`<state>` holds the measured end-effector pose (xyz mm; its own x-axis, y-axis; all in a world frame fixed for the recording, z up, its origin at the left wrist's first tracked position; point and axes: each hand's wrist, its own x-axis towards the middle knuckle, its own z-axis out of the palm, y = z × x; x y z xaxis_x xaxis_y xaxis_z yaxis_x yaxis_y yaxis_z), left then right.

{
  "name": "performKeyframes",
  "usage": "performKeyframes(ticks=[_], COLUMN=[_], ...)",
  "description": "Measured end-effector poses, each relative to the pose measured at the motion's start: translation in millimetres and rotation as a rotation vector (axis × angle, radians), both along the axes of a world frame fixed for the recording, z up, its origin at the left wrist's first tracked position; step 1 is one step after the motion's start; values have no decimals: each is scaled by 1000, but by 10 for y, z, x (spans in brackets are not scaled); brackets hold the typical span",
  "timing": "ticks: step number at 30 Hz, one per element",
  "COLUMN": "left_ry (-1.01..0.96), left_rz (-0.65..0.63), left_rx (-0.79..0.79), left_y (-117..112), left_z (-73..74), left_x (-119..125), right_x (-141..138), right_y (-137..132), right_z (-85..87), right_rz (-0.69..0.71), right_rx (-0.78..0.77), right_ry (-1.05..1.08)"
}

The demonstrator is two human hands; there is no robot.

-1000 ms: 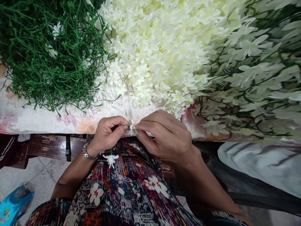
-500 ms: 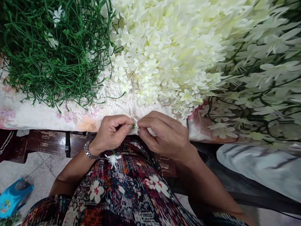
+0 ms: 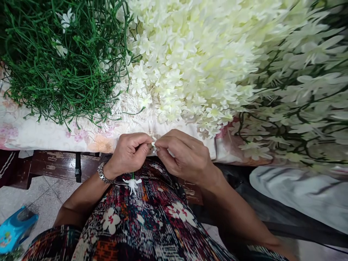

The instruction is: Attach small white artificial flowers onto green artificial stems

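Note:
My left hand [image 3: 133, 152], with a metal watch [image 3: 103, 173] at its wrist, is closed on a green artificial flower stem, mostly hidden in the fist. One white flower [image 3: 132, 185] on that stem hangs below the hand. My right hand [image 3: 186, 156] pinches a small white flower [image 3: 153, 144] at the stem's tip, between the two hands. Just beyond lie a heap of green plastic stems [image 3: 73, 69] on the left and a large pile of loose cream-white petals [image 3: 185, 65] in the middle. White thread-like stamens [image 3: 126, 103] lie between these heaps.
A flowered cloth [image 3: 49, 136] covers the table edge. Finished-looking white flower sprays [image 3: 307, 108] lie at the right. Below are a wooden bench [image 3: 54, 165], a blue plastic object [image 3: 16, 228] at lower left and a pale grey rounded form [image 3: 293, 195] at right.
My right hand has shifted slightly left, closer to my left hand. The small flower between the fingers sits further onto the stem tip, and less green shows there.

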<state>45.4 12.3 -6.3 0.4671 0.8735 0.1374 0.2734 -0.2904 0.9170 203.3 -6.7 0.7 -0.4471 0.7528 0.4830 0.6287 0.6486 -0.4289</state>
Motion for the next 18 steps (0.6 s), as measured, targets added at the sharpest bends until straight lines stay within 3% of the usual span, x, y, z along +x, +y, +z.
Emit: performKeyframes(ticks=[7, 14, 18], left_ry=[11, -132, -142], left_rz=[6, 47, 51], left_rx=[-6, -205, -207], left_y=[-9, -29, -21], left_z=[-4, -7, -4], left_x=[5, -22, -25], right_x=[8, 31, 26], right_y=[-2, -17, -16], right_z=[-36, 52, 78], right_rz=[-5, -27, -40], right_rx=[-1, -29, 23], right_ry=[34, 78, 20])
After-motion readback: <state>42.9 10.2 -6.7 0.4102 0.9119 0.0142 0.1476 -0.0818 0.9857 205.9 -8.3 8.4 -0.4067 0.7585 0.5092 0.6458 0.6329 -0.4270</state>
